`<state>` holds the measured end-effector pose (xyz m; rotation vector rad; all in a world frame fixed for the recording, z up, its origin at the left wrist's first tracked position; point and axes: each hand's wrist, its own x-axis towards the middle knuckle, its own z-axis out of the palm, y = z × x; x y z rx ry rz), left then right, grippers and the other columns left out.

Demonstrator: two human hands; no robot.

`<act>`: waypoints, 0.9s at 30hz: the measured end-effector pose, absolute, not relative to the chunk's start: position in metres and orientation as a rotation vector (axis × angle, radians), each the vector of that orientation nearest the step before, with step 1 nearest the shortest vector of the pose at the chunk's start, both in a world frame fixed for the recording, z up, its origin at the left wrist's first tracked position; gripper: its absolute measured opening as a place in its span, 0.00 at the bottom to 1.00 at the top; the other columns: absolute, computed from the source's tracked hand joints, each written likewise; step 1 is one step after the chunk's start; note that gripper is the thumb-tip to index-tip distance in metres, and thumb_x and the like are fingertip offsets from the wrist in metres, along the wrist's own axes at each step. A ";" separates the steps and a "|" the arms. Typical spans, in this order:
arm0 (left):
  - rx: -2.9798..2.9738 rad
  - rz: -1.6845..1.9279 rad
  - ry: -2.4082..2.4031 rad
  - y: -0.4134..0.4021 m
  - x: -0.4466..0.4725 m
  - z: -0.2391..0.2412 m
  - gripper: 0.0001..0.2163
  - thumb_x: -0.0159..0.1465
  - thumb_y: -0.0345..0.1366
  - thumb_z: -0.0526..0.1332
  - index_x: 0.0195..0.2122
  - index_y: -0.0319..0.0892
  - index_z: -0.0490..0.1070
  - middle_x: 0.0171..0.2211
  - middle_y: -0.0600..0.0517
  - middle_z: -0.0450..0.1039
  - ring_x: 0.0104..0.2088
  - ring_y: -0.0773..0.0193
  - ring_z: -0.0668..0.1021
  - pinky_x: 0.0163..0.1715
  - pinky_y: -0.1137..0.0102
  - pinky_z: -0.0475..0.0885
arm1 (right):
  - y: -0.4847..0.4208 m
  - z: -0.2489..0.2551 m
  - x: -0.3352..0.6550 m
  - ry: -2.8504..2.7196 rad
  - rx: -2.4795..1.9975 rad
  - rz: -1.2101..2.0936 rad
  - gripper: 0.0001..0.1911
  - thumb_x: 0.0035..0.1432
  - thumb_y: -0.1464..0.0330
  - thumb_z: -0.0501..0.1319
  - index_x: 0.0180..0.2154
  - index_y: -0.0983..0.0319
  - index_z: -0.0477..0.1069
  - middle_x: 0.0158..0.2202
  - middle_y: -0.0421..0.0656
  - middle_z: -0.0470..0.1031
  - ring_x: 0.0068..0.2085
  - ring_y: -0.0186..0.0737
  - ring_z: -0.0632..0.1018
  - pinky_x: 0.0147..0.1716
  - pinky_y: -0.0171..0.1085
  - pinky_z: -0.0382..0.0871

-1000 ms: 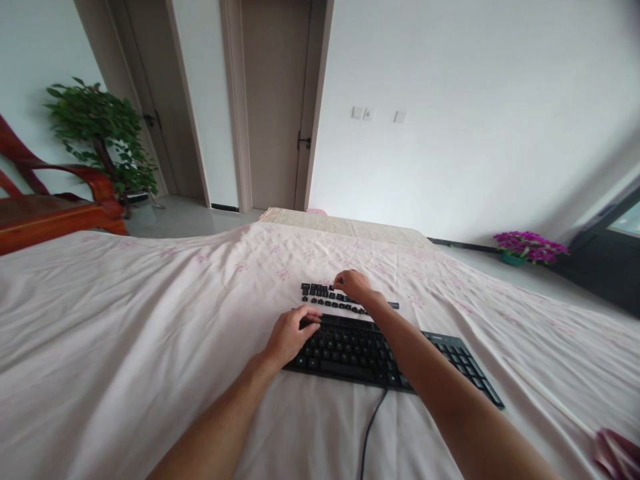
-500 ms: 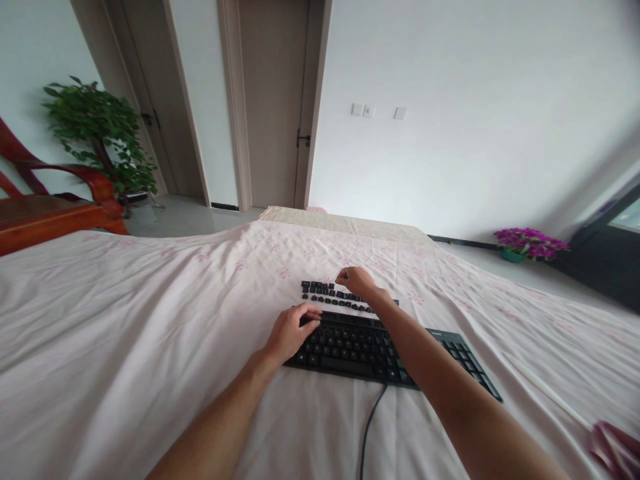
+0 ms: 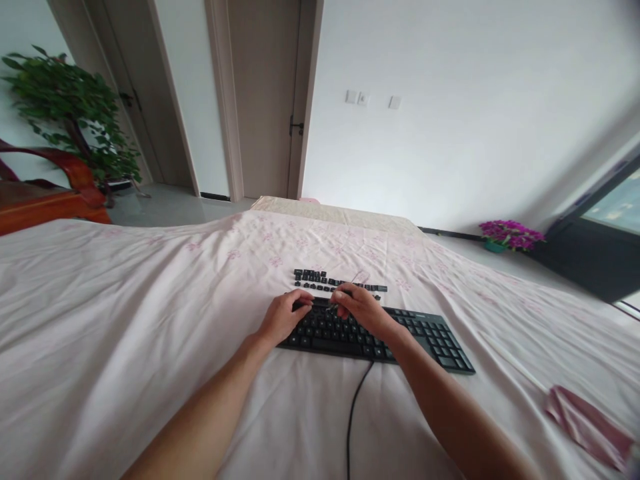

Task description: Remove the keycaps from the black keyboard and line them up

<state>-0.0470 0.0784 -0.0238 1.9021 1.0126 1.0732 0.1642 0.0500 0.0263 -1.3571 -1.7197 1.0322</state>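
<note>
A black keyboard (image 3: 425, 337) lies on a pale pink sheet (image 3: 125, 287), its cable (image 3: 353, 413) running toward me. Just beyond it, loose black keycaps (image 3: 313, 275) lie in rows on the sheet. My left hand (image 3: 283, 319) has its fingers curled over the keyboard's far left corner and holds it. Over the keyboard's top rows, close beside the left hand, my right hand (image 3: 361, 312) has its fingertips pinched together. What the pinch holds is too small to make out.
A pink folded thing (image 3: 585, 427) lies on the sheet at the lower right. A red wooden chair (image 3: 45, 200) and a green plant (image 3: 65, 107) stand at the left. Purple flowers (image 3: 510, 235) sit on the floor at the right, and a closed door (image 3: 265, 100) is behind.
My right hand has drawn back from the rows of loose keycaps to the keyboard's top rows, next to the left hand. The left hand stayed on the keyboard's corner. The view shifted slightly.
</note>
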 end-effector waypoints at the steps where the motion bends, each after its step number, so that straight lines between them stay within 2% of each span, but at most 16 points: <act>1: 1.903 1.073 1.008 0.078 -0.047 -0.024 0.09 0.58 0.32 0.59 0.41 0.46 0.73 0.36 0.54 0.77 0.39 0.64 0.78 0.45 0.70 0.71 | 0.048 0.024 0.164 -1.724 -1.368 1.032 0.15 0.59 0.57 0.55 0.34 0.63 0.70 0.20 0.38 0.70 0.23 0.33 0.72 0.24 0.31 0.67; 7: 1.913 1.087 0.993 0.077 -0.047 -0.023 0.10 0.58 0.31 0.59 0.41 0.46 0.73 0.36 0.54 0.77 0.39 0.65 0.78 0.45 0.69 0.71 | 0.047 0.020 0.161 -1.806 -1.424 0.960 0.12 0.57 0.59 0.59 0.34 0.62 0.69 0.21 0.38 0.70 0.25 0.35 0.75 0.25 0.32 0.69; 12: 1.912 1.079 1.002 0.079 -0.047 -0.026 0.10 0.58 0.31 0.59 0.41 0.46 0.72 0.36 0.54 0.77 0.39 0.64 0.78 0.45 0.69 0.71 | 0.048 0.025 0.155 -2.028 -1.316 0.768 0.12 0.59 0.61 0.58 0.33 0.63 0.72 0.31 0.41 0.71 0.25 0.32 0.73 0.27 0.32 0.68; 20: 1.932 1.092 0.984 0.079 -0.047 -0.025 0.10 0.58 0.31 0.59 0.41 0.46 0.72 0.36 0.55 0.78 0.39 0.65 0.79 0.45 0.70 0.71 | 0.044 0.021 0.152 -2.135 -1.237 0.562 0.10 0.62 0.63 0.56 0.33 0.62 0.71 0.33 0.43 0.70 0.33 0.36 0.72 0.33 0.34 0.68; 27: 1.938 1.101 0.978 0.079 -0.047 -0.026 0.10 0.58 0.31 0.59 0.41 0.46 0.73 0.36 0.54 0.78 0.39 0.65 0.79 0.44 0.70 0.71 | 0.042 0.006 0.162 -2.027 -1.151 0.691 0.13 0.64 0.62 0.52 0.33 0.61 0.68 0.34 0.42 0.68 0.31 0.34 0.70 0.31 0.34 0.68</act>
